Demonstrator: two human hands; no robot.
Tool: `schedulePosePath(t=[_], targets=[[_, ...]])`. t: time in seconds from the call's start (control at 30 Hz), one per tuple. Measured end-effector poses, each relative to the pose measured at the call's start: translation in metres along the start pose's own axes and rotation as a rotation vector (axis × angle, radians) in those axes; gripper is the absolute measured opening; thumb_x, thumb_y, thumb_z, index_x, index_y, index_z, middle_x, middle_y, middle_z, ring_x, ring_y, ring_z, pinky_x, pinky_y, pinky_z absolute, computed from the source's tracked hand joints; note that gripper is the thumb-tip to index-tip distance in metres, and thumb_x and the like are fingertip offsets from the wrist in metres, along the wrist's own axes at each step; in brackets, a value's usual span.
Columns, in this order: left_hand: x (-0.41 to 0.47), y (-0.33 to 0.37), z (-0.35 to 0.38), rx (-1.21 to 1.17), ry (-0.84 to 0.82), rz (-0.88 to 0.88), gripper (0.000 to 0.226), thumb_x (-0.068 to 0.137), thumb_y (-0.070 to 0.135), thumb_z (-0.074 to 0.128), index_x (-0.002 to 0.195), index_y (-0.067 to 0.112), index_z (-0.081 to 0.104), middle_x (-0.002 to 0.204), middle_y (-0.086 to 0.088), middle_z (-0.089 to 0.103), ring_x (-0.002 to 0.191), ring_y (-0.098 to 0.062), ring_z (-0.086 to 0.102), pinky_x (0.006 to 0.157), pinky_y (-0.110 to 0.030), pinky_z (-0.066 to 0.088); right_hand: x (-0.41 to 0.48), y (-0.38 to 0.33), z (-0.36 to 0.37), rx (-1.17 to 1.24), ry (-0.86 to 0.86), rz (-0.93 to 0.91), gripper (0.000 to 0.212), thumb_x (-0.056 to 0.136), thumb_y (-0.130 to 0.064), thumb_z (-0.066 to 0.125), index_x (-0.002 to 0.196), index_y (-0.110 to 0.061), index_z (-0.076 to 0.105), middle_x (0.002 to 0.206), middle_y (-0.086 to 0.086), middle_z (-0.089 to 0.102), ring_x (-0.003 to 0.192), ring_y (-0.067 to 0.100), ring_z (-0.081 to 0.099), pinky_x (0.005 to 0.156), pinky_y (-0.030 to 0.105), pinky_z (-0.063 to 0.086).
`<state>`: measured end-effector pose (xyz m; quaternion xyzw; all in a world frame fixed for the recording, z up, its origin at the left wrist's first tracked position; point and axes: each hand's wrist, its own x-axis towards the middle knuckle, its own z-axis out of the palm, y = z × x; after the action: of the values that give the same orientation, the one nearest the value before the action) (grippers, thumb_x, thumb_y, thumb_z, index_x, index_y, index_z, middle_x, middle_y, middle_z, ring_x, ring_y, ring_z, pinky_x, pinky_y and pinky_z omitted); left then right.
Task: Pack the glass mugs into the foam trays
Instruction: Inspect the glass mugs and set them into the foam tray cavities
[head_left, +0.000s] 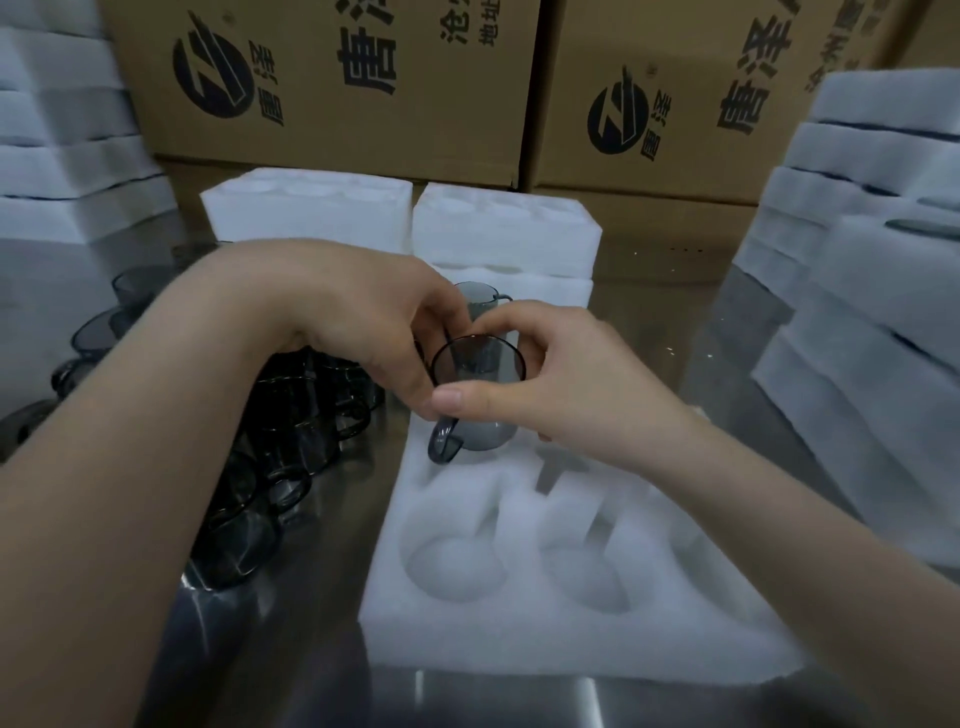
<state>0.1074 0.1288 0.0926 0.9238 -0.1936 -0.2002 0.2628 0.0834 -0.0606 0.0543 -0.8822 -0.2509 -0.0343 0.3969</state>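
Observation:
A smoky grey glass mug (480, 395) stands upright over the middle of the white foam tray (550, 639), its handle pointing toward me on the left. My left hand (363, 322) pinches its rim from the left. My right hand (566, 379) grips the rim and side from the right. A second grey mug (480, 300) sits in a far pocket of the same tray, partly hidden behind my fingers. Two round pockets nearest me are empty. Several more dark glass mugs (270, 467) crowd the metal table to the left, under my left forearm.
Two more foam trays (498, 228) lie at the back, one on a stack. Foam tray stacks rise at the left (62, 166) and right (872, 260). Printed cardboard boxes (332, 83) wall off the back. The steel table (519, 696) shows in front.

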Motion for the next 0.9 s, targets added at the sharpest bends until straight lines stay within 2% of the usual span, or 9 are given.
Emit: schedulePosePath(t=[0.17, 0.33, 0.43, 0.53, 0.63, 0.73, 0.8, 0.87, 0.9], targets=[[-0.006, -0.001, -0.004, 0.001, -0.064, -0.002, 0.050, 0.059, 0.015, 0.087, 0.103, 0.024, 0.066, 0.091, 0.004, 0.075, 0.085, -0.013, 0.072, 0.077, -0.029, 0.052, -0.001, 0.004, 0.006, 0.019, 0.015, -0.001, 0.048, 0.057, -0.065, 0.078, 0.093, -0.038, 0.063, 0.050, -0.020, 0.051, 0.046, -0.003, 0.052, 0.046, 0.016, 0.038], [-0.002, 0.005, 0.003, 0.219, -0.045, -0.073, 0.042, 0.059, 0.027, 0.090, 0.094, 0.032, 0.067, 0.082, 0.017, 0.072, 0.078, -0.003, 0.068, 0.079, -0.028, 0.051, 0.002, 0.006, 0.007, -0.110, -0.062, -0.021, 0.041, 0.062, -0.065, 0.077, 0.088, -0.037, 0.061, 0.052, -0.039, 0.048, 0.057, -0.015, 0.048, 0.050, 0.005, 0.035], [0.002, 0.006, 0.006, 0.231, -0.027, -0.096, 0.048, 0.063, 0.023, 0.088, 0.104, 0.035, 0.064, 0.086, 0.015, 0.069, 0.085, -0.006, 0.067, 0.085, -0.032, 0.053, 0.002, 0.008, 0.008, -0.204, -0.118, 0.003, 0.048, 0.059, -0.074, 0.067, 0.091, -0.039, 0.061, 0.056, -0.042, 0.048, 0.060, -0.015, 0.049, 0.048, 0.010, 0.035], [-0.001, 0.002, 0.002, 0.136, -0.050, -0.092, 0.062, 0.059, 0.019, 0.090, 0.111, 0.036, 0.062, 0.099, 0.010, 0.067, 0.094, -0.010, 0.067, 0.088, -0.033, 0.054, 0.000, 0.008, 0.009, -0.294, -0.138, 0.025, 0.067, 0.051, -0.082, 0.060, 0.103, -0.040, 0.062, 0.060, -0.022, 0.053, 0.059, -0.004, 0.052, 0.051, 0.018, 0.037], [-0.003, 0.004, 0.002, 0.147, -0.071, -0.104, 0.064, 0.051, 0.030, 0.092, 0.107, 0.039, 0.063, 0.101, 0.012, 0.067, 0.095, -0.007, 0.066, 0.088, -0.031, 0.053, -0.001, 0.006, 0.012, -0.395, -0.172, 0.024, 0.065, 0.058, -0.082, 0.062, 0.107, -0.040, 0.058, 0.064, -0.018, 0.047, 0.058, -0.003, 0.048, 0.052, 0.025, 0.035], [0.004, 0.011, 0.011, 0.266, -0.050, -0.152, 0.047, 0.059, 0.034, 0.090, 0.094, 0.041, 0.059, 0.088, 0.018, 0.059, 0.086, -0.006, 0.061, 0.077, -0.027, 0.048, -0.001, 0.005, 0.010, -0.439, -0.231, 0.016, 0.064, 0.063, -0.081, 0.062, 0.114, -0.042, 0.055, 0.071, -0.022, 0.049, 0.060, -0.006, 0.048, 0.055, 0.025, 0.036], [0.006, 0.013, 0.013, 0.289, -0.032, -0.183, 0.049, 0.060, 0.036, 0.088, 0.099, 0.040, 0.060, 0.084, 0.019, 0.056, 0.084, -0.009, 0.061, 0.073, -0.027, 0.047, -0.001, 0.002, 0.003, -0.376, -0.301, 0.052, 0.070, 0.061, -0.082, 0.057, 0.119, -0.044, 0.056, 0.071, -0.025, 0.050, 0.065, -0.006, 0.053, 0.057, 0.020, 0.037], [0.004, 0.013, 0.012, 0.279, -0.033, -0.221, 0.055, 0.060, 0.034, 0.088, 0.107, 0.037, 0.060, 0.093, 0.016, 0.058, 0.091, -0.018, 0.065, 0.084, -0.032, 0.052, 0.002, 0.003, -0.007, -0.308, -0.287, 0.078, 0.066, 0.059, -0.082, 0.051, 0.114, -0.047, 0.063, 0.067, -0.027, 0.053, 0.067, -0.014, 0.054, 0.056, 0.013, 0.037], [0.003, 0.014, 0.012, 0.276, -0.037, -0.236, 0.055, 0.060, 0.033, 0.089, 0.107, 0.036, 0.060, 0.096, 0.014, 0.060, 0.094, -0.021, 0.066, 0.089, -0.036, 0.053, 0.006, 0.007, -0.012, -0.278, -0.232, 0.078, 0.054, 0.065, -0.077, 0.051, 0.107, -0.046, 0.066, 0.066, -0.026, 0.055, 0.064, -0.018, 0.052, 0.054, 0.009, 0.037]])
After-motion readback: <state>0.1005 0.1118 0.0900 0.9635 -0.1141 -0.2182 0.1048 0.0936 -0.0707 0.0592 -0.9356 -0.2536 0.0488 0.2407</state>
